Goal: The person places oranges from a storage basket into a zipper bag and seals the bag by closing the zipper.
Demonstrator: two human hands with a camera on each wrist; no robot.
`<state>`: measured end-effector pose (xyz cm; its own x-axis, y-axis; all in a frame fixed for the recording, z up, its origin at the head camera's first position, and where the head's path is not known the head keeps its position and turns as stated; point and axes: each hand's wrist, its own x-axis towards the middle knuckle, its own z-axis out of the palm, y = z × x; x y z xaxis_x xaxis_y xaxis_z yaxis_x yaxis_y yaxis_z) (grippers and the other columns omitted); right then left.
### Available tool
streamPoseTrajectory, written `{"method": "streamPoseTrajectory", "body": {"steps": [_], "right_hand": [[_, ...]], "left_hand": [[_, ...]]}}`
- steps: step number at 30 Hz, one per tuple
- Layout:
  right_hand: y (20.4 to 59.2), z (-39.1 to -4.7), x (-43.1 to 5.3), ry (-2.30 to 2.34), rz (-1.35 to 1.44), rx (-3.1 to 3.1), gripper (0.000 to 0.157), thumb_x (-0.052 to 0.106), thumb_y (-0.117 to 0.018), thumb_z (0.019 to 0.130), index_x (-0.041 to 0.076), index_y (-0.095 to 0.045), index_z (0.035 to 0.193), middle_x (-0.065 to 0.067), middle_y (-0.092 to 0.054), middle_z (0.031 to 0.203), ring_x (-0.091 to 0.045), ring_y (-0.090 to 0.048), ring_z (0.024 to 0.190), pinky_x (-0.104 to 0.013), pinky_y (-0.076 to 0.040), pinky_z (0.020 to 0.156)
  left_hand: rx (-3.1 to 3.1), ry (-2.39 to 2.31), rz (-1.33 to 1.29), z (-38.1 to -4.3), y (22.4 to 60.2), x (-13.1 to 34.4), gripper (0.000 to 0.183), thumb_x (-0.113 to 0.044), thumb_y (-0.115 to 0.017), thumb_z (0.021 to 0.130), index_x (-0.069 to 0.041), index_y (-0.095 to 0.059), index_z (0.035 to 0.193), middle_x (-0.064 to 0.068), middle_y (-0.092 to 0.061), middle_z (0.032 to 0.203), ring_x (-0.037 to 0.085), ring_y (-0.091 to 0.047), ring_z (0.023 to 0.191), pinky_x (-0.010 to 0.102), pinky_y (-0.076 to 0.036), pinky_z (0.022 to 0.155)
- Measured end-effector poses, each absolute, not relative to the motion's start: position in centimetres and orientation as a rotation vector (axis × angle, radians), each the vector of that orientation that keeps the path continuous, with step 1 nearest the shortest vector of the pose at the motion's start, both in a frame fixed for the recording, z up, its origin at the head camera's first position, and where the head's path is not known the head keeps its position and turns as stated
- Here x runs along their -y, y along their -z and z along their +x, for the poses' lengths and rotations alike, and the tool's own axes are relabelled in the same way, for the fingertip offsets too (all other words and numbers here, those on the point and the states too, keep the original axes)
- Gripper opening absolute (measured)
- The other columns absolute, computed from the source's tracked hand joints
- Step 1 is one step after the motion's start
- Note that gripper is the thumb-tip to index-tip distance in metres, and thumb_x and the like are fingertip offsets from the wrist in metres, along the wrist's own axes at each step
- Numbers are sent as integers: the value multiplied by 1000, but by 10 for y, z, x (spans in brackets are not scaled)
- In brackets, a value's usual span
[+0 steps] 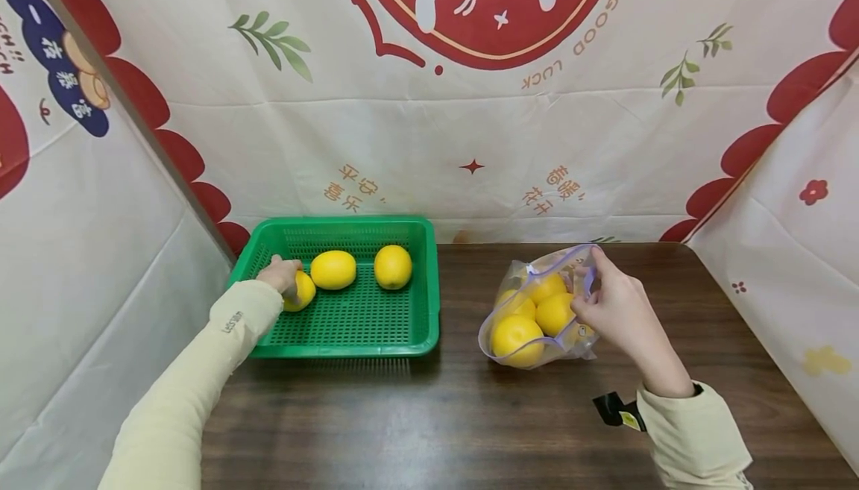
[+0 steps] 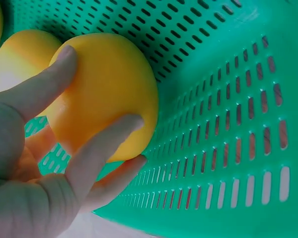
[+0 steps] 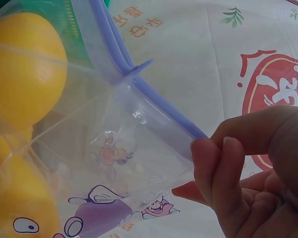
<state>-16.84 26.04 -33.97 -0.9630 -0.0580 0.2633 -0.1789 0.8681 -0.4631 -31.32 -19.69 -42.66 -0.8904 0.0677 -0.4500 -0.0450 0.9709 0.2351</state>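
Observation:
At the left end of a green plastic basket [image 1: 429,281], my left hand [image 1: 280,277] grips a yellow lemon [image 1: 303,292]. The left wrist view shows the thumb and fingers [image 2: 107,144] spread around this lemon [image 2: 109,89], beside the slotted wall. Two more lemons lie in the basket, an oval one [image 1: 333,270] close by and another [image 1: 393,267] further right. My right hand [image 1: 614,303] pinches the purple zip edge [image 3: 174,119] of a clear plastic bag [image 3: 114,163]. Several lemons [image 1: 517,340] sit inside the bag, its mouth spread open.
Basket and bag stand on a dark brown wooden table [image 1: 403,430], the bag to the right. Printed cloth walls [image 1: 429,147] rise behind the table and along both sides. A black strap with a yellow-green label [image 1: 620,410] sticks out by the right sleeve.

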Motion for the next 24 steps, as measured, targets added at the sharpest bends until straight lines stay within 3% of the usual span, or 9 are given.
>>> {"method": "streamPoseTrajectory", "body": {"steps": [14, 24], "right_hand": [[339, -170, -260, -706, 199, 2788, 72, -2, -64, 69, -20, -29, 130, -3, -43, 57, -13, -38, 47, -22, -33, 39], [338, -171, -258, -712, 201, 2802, 73, -1, -65, 69, -20, -29, 130, -4, -45, 57, -13, -40, 47, -22, -34, 40]], "left_hand": [[-2737, -372, 69, -309, 411, 196, 66, -9, -78, 68, -2, -48, 126, 31, -30, 117, 44, -39, 90, 47, -44, 67], [-2862, -484, 323, -298, 385, 184, 69, -11, -79, 64, -3, -50, 126, 27, -36, 115, 40, -42, 91, 48, -43, 73]]}}
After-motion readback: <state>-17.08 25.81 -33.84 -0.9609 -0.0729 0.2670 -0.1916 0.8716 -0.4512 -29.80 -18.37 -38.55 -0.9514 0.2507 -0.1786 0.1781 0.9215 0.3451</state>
